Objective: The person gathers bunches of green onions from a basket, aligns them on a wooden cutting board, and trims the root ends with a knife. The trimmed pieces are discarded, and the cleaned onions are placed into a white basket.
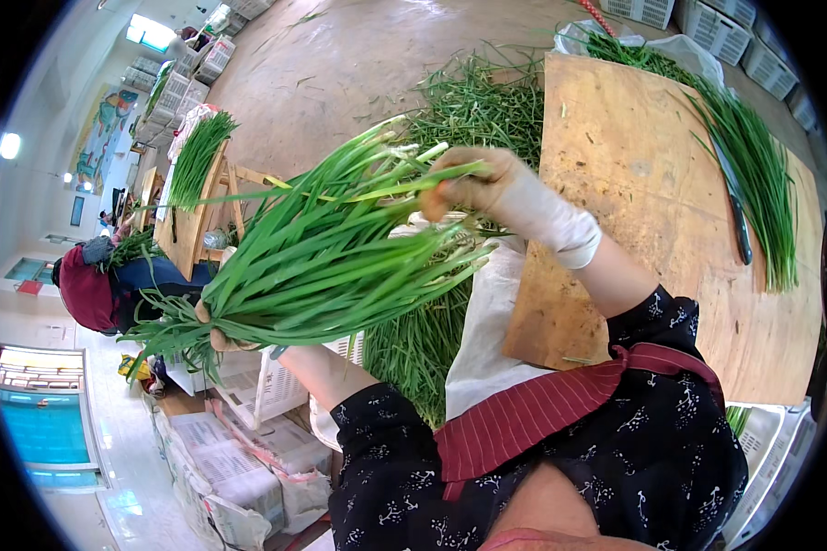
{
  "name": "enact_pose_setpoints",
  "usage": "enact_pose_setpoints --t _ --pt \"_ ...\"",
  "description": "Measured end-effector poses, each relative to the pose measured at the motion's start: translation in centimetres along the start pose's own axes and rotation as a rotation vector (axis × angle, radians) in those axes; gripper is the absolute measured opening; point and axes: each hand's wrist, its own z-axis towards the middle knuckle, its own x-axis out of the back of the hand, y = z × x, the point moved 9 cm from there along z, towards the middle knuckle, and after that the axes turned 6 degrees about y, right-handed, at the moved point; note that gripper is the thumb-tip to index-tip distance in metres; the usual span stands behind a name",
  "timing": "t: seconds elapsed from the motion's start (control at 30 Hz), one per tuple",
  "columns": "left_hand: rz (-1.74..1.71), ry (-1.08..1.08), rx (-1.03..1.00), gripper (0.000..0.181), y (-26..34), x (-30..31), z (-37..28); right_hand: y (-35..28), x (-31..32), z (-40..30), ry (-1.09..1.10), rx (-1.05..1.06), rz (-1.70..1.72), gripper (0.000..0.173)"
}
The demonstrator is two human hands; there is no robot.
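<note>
A large bunch of garlic chives (pixel 324 268) hangs in the air before me, its pale stem ends towards the right. My left hand (pixel 224 330) is closed around its leafy end, mostly hidden behind the leaves. Beside the stem ends, my right hand (pixel 496 186), in a soiled pale glove, pinches a few loose leaves (pixel 413 187), one of them yellowish. On the wooden board (pixel 634 206) to the right lie a neat row of chives (pixel 765 200) and a knife (pixel 736 213) with a dark handle.
Loose chive scraps (pixel 482 103) are heaped on the floor ahead. A white plastic sack (pixel 482 324) hangs by the board's near left edge. Another person (pixel 93 289) works at a board (pixel 193 234) on the left. Plastic crates (pixel 713 31) stand far right; wrapped bundles (pixel 227 454) lie lower left.
</note>
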Motion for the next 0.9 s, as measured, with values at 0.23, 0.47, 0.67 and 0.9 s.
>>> enact_pose_setpoints --t 0.23,0.47,0.67,0.9 --pt "0.274 0.314 -0.703 0.039 9.4 11.7 -3.9 2.6 12.1 5.5 0.291 -0.036 -0.912 0.055" --pt "0.217 0.030 -0.022 0.038 1.4 -1.7 -1.3 5.7 -0.7 7.8 -0.499 0.031 -0.776 0.071" --pt "0.104 -0.006 0.100 0.033 -2.6 -4.1 -0.5 5.5 -2.0 8.0 -0.319 -0.053 -0.181 0.031" --pt "0.011 -0.001 0.144 0.022 -2.3 -2.5 -0.4 5.4 -2.2 6.8 -0.406 0.131 -0.487 0.049"
